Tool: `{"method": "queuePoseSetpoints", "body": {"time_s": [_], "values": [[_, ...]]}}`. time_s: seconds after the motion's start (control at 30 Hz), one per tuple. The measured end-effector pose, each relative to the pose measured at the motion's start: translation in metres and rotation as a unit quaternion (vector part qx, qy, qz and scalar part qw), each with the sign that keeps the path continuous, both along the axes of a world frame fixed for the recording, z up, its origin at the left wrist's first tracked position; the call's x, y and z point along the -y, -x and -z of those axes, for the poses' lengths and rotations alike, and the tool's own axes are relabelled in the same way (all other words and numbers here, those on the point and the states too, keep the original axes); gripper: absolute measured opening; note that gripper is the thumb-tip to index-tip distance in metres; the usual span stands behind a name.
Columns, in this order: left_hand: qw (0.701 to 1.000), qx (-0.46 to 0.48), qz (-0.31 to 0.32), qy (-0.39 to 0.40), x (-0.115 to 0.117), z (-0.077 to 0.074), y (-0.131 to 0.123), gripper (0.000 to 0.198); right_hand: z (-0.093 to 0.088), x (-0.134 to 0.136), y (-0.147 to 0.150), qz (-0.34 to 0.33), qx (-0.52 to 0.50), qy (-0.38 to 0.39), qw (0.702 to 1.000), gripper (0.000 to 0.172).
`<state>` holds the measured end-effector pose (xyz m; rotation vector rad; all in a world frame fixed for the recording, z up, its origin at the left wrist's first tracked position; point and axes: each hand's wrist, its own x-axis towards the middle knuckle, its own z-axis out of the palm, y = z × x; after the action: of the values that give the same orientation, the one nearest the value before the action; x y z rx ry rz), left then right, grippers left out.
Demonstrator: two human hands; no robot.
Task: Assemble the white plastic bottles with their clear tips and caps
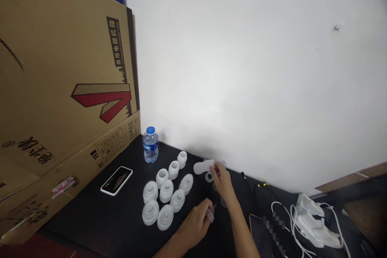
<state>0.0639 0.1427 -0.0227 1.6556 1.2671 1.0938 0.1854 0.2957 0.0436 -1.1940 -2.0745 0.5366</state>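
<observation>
My left hand (197, 218) is closed round a small clear plastic piece (211, 214), low over the black table. My right hand (223, 179) pinches the right end of a white translucent bottle-shaped piece (202, 167), which lies sideways near the wall. Just below that piece is a white ring (209, 177); several clear parts lie partly hidden behind my right hand. To the left stand several white open-topped pieces (162, 176) in a slanting row. Beside them are several translucent stepped pieces (165, 217) with narrow raised tops.
A blue-capped water bottle (150, 145) stands by the wall. A white-edged device (116, 180) lies in front of a large cardboard box (66, 88). At right are a dark phone (260, 236), white cables (292, 217) and a white plastic device (314, 221).
</observation>
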Motion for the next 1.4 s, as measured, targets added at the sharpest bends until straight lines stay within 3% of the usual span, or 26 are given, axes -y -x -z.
{"method": "queuePoseSetpoints", "body": {"time_s": [0.1, 0.27, 0.4, 0.5, 0.6, 0.7, 0.8, 1.0, 1.17, 1.27, 1.4], "values": [[0.997, 0.064, -0.022, 0.032, -0.004, 0.005, 0.000, 0.017, -0.003, 0.016, -0.026, 0.030, -0.186, 0.122, 0.974, 0.041], [0.978, 0.191, -0.065, 0.048, -0.015, 0.014, -0.006, 0.003, -0.004, 0.051, -0.059, 0.031, -0.438, 0.300, 0.847, 0.037], [0.943, 0.314, -0.083, 0.078, -0.021, 0.011, -0.007, 0.025, 0.000, 0.091, -0.065, 0.049, -0.496, 0.419, 0.759, 0.051], [0.920, 0.371, -0.073, 0.105, -0.020, 0.006, -0.005, 0.037, 0.004, 0.119, -0.061, 0.002, -0.479, 0.483, 0.733, 0.063], [0.908, 0.393, -0.073, 0.127, -0.017, 0.006, -0.002, 0.038, 0.010, 0.132, -0.056, -0.044, -0.436, 0.501, 0.747, 0.062], [0.905, 0.401, -0.075, 0.124, -0.016, 0.011, 0.000, 0.043, 0.017, 0.130, -0.054, -0.031, -0.366, 0.451, 0.814, 0.048], [0.902, 0.410, -0.090, 0.104, -0.018, 0.016, 0.001, 0.048, 0.023, 0.126, -0.055, -0.018, -0.270, 0.393, 0.879, 0.048], [0.878, 0.443, -0.145, 0.108, -0.027, 0.021, -0.001, 0.053, 0.042, 0.135, -0.052, 0.062, -0.168, 0.280, 0.943, 0.030], [0.879, 0.445, -0.114, 0.123, -0.024, 0.021, -0.002, 0.060, 0.053, 0.139, -0.049, 0.040, -0.152, 0.240, 0.958, 0.022], [0.899, 0.402, -0.097, 0.145, -0.021, 0.019, -0.001, 0.055, 0.055, 0.134, -0.050, 0.052, -0.184, 0.215, 0.958, 0.032], [0.911, 0.369, -0.111, 0.148, -0.020, 0.016, 0.000, 0.056, 0.058, 0.126, -0.058, 0.017, -0.172, 0.157, 0.972, 0.045]]}}
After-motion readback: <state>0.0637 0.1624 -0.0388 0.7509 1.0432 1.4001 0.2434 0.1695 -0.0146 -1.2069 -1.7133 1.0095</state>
